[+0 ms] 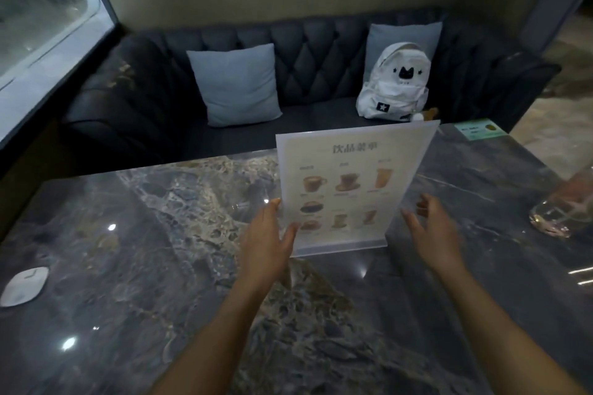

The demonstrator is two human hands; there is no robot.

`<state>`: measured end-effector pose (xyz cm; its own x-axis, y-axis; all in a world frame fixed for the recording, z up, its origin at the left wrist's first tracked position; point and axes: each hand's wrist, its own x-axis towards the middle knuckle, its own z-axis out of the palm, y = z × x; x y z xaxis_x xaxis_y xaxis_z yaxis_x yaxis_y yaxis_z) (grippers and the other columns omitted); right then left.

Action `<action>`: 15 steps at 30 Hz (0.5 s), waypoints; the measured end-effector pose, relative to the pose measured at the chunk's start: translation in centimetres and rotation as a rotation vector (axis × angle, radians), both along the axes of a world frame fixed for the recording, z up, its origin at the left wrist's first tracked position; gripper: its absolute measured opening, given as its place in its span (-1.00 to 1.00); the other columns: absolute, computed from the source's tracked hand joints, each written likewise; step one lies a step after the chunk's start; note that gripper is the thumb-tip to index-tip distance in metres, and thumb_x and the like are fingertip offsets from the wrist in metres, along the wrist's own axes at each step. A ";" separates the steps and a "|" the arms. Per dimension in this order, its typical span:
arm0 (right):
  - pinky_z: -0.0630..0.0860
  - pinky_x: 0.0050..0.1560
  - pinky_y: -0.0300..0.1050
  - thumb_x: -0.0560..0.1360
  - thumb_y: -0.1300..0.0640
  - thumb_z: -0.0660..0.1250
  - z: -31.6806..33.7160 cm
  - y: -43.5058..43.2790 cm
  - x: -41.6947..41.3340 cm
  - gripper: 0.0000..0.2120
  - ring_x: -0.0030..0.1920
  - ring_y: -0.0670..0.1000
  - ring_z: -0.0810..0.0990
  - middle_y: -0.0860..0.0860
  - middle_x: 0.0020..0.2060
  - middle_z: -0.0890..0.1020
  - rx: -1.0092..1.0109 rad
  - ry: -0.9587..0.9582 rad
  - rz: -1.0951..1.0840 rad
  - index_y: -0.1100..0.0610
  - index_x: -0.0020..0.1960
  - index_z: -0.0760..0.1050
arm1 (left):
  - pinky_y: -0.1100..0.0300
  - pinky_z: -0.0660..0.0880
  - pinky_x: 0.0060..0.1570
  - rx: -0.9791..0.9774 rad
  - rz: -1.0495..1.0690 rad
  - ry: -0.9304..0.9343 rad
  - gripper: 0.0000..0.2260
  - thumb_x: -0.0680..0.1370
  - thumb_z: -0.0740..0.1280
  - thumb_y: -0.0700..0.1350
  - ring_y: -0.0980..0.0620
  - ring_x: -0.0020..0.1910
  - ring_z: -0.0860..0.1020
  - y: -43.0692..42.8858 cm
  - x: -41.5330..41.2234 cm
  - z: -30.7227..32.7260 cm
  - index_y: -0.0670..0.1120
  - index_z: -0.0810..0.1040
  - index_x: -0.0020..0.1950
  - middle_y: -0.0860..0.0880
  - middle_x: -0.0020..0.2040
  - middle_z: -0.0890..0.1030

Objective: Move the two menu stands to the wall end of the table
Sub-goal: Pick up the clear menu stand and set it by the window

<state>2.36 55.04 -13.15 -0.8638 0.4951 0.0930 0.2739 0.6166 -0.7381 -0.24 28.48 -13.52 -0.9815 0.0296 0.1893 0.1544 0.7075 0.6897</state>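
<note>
One clear acrylic menu stand point(348, 184) with a drinks menu stands upright on the dark marble table point(160, 266), near its middle. My left hand point(269, 240) touches the stand's lower left edge, thumb at the front and fingers spread along the side; whether it grips is unclear. Just off the stand's right edge, my right hand point(431, 228) hovers with its fingers apart and nothing in it. A second menu stand is not in sight.
A glass point(560, 208) stands at the table's right edge. A white oval object point(24, 285) lies at the left. A green card point(479, 130) lies at the far right corner. Behind the table: a dark sofa with two grey cushions and a white backpack point(393, 83).
</note>
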 end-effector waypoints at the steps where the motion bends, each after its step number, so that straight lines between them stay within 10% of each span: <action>1: 0.46 0.15 0.10 0.48 0.10 0.30 0.2 0.0 -0.4 -0.55 0.13 0.18 0.52 0.24 0.20 0.52 -0.049 0.009 0.008 0.22 0.29 0.29 | 0.05 0.47 0.03 0.018 0.001 0.002 -0.64 0.49 0.32 0.01 0.00 0.12 0.51 0.2 -0.2 0.1 0.05 0.33 0.25 -0.02 0.20 0.54; 6: 0.43 -0.20 -0.23 0.50 0.14 0.26 0.3 -0.7 -1.6 -0.71 -0.08 0.00 0.52 0.12 0.05 0.57 -0.217 0.030 0.138 0.18 0.19 0.34 | 0.07 0.49 -0.17 0.053 0.022 0.024 -0.86 0.53 0.25 -0.12 -0.02 -0.08 0.55 0.8 -0.7 0.3 0.01 0.41 0.08 -0.05 0.04 0.58; 15: 0.37 -0.21 -0.06 0.51 0.10 0.24 0.2 -1.5 -1.4 -0.89 -0.13 0.16 0.57 0.23 -0.04 0.63 -0.050 0.041 0.094 0.15 -0.08 0.38 | 0.09 0.45 -0.23 0.042 0.043 0.065 -0.91 0.52 0.25 -0.13 0.03 -0.18 0.53 -0.8 -0.3 1.1 -0.06 0.52 -0.03 -0.02 -0.10 0.64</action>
<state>0.93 53.53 -12.99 -0.9028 0.4169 0.1061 0.1857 0.6000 -0.7781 -0.59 27.71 -12.40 -0.9672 -0.0215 0.2532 0.1703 0.6847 0.7086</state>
